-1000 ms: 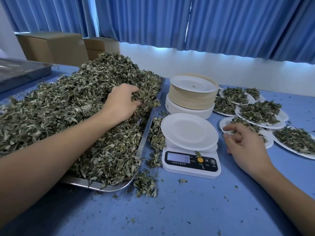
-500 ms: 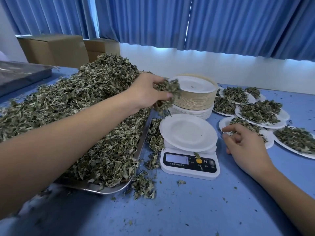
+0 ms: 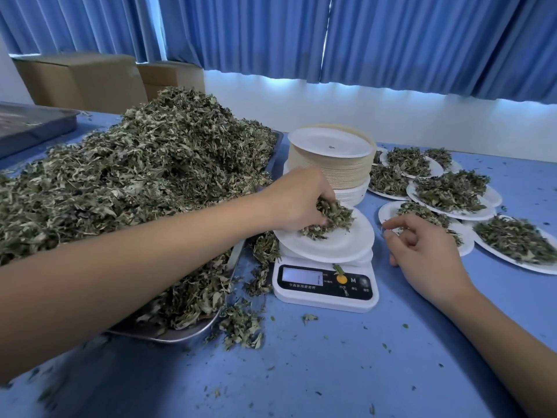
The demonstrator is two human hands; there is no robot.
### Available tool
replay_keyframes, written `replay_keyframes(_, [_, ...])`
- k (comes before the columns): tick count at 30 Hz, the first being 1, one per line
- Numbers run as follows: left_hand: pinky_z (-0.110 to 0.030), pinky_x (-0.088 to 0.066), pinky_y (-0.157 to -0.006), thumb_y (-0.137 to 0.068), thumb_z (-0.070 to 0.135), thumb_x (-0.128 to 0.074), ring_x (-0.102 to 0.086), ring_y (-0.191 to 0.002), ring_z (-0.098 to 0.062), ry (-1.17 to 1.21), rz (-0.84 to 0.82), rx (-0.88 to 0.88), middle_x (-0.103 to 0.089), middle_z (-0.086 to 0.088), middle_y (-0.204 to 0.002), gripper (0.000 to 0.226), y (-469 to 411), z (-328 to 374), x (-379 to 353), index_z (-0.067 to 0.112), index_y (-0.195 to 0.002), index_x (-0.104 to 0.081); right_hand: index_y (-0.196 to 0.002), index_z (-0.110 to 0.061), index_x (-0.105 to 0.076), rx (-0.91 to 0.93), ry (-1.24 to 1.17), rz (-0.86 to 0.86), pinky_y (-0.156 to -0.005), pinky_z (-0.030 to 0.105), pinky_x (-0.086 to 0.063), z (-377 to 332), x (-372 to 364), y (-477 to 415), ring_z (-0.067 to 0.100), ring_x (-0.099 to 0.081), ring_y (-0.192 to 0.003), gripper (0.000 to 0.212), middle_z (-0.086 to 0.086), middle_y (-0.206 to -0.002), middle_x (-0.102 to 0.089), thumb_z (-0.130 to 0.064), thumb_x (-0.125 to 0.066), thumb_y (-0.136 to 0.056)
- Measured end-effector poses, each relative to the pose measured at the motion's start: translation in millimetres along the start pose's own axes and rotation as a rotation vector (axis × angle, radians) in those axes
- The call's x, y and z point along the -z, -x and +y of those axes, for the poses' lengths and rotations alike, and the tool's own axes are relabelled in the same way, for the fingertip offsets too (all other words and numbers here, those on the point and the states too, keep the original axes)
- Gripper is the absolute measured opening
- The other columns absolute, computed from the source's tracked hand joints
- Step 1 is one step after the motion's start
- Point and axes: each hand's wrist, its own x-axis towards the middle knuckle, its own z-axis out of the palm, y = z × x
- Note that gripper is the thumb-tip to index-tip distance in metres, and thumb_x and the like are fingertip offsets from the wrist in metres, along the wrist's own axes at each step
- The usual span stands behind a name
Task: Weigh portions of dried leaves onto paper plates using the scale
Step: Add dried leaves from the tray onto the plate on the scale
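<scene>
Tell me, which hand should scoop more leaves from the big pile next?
Probably the left hand. It holds dried green leaves over the white paper plate on the white digital scale, and the leaf heap lies on its side. The right hand rests farther away, by the filled plates.

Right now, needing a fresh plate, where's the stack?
Head view, centre: the stack stands behind the scale, between the leaf tray at left and filled plates at right.

Packing workroom, cardboard boxes (image 3: pixel 84 81), stacked paper plates (image 3: pixel 330 173), blue worktable (image 3: pixel 331 363), curtains (image 3: pixel 407 34)
</scene>
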Motion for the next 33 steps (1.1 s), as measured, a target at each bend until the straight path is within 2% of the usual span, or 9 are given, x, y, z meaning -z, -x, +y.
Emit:
replay_keyframes(2, [-0.023,-0.044,-0.09,-0.087,0.023,-0.079,-0.062,-0.111,-0.019,-0.006,-0.044,-0.004,-0.072,0.002,-0.11,0.031,-1,0,2,0.015,-0.117,-0.074,-0.103,-0.023,-0.065,-0.002,0.0,0.002,-0.058,0.03,-0.048,0,0,0,0.008,-0.061,-0.051,0.009,-0.003,-0.051,-0.064,-0.017,-0.058,-0.101])
replay_keyframes(6, [-0.026,-0.034,-0.105,-0.088,0.031,-0.077,-0.048,-0.13,-0.012,0.108,-0.16,0.073,-0.055,0.008,-0.145,0.046,-1,-6,27,0.03,-0.132,-0.064,-0.103,-0.023,-0.066,-0.015,-0.018,0.002,-0.058,0.03,-0.049,-1,0,0,0.009,-0.061,-0.052,0.009,-0.001,-0.052,-0.063,-0.018,-0.058,-0.102])
replay_keyframes(10, [-0.027,-0.046,-0.096,-0.092,0.027,-0.073,-0.057,-0.12,-0.011,0.285,-0.176,0.187,-0.057,0.006,-0.136,0.038,6,-26,62,0.039,-0.127,-0.064,-0.104,-0.024,-0.066,-0.023,-0.011,0.001,-0.058,0.032,-0.051,0,-1,-1,0.009,-0.06,-0.052,0.01,-0.001,-0.052,-0.063,-0.019,-0.058,-0.102])
replay_keyframes(17, [-0.033,-0.05,-0.09,-0.096,0.005,-0.061,-0.064,-0.116,-0.025,-0.049,-0.179,0.411,-0.053,-0.004,-0.142,0.046,15,-71,57,0.021,-0.139,-0.057,-0.104,-0.025,-0.066,-0.032,-0.009,0.007,-0.061,0.033,-0.053,1,0,0,0.008,-0.062,-0.053,0.01,-0.002,-0.051,-0.062,-0.019,-0.058,-0.102])
replay_keyframes(21, [-0.027,-0.047,-0.063,-0.093,0.014,-0.067,-0.06,-0.077,-0.02,-0.235,-0.35,0.419,-0.061,0.0,-0.098,0.045,24,-80,49,0.013,-0.136,-0.057,-0.105,-0.024,-0.066,-0.026,-0.008,0.0,-0.057,0.03,-0.046,2,0,0,0.008,-0.059,-0.051,0.01,-0.003,-0.053,-0.065,-0.019,-0.058,-0.102])
replay_keyframes(24, [-0.033,-0.049,-0.08,-0.096,0.01,-0.057,-0.059,-0.09,-0.023,-0.306,-0.207,0.422,-0.065,-0.005,-0.115,0.032,26,-80,41,0.018,-0.127,-0.063,-0.102,-0.024,-0.067,-0.017,-0.003,-0.002,-0.057,0.027,-0.04,1,0,0,0.008,-0.059,-0.052,0.01,-0.004,-0.054,-0.066,-0.022,-0.057,-0.102])
replay_keyframes(26, [-0.04,-0.055,-0.083,-0.097,0.017,-0.051,-0.063,-0.086,-0.026,-0.266,0.017,0.425,-0.068,-0.005,-0.11,0.025,25,-75,33,0.023,-0.116,-0.065,-0.094,-0.025,-0.067,-0.025,-0.045,-0.004,-0.054,0.027,-0.039,0,1,1,0.008,-0.055,-0.047,0.014,-0.002,-0.055,-0.066,-0.028,-0.056,-0.103])
replay_keyframes(29, [-0.03,-0.052,-0.067,-0.099,0.034,-0.056,-0.065,-0.074,-0.021,-0.061,0.226,0.341,-0.072,-0.005,-0.084,0.026,20,-64,24,0.016,-0.091,-0.073,-0.078,-0.019,-0.068,-0.068,-0.189,-0.013,-0.051,0.028,-0.041,-3,3,1,0.014,-0.047,-0.042,0.034,0.004,-0.056,-0.064,-0.039,-0.056,-0.103])
replay_keyframes(33, [-0.025,-0.04,-0.055,-0.092,0.041,-0.068,-0.06,-0.057,-0.014,-0.057,0.15,0.307,-0.065,0.002,-0.061,0.037,21,-54,15,0.014,-0.067,-0.065,-0.067,-0.012,-0.069,-0.148,-0.35,-0.06,-0.044,0.029,-0.041,-10,4,3,0.019,-0.044,-0.041,0.045,0.015,-0.056,-0.06,-0.043,-0.063,-0.099])
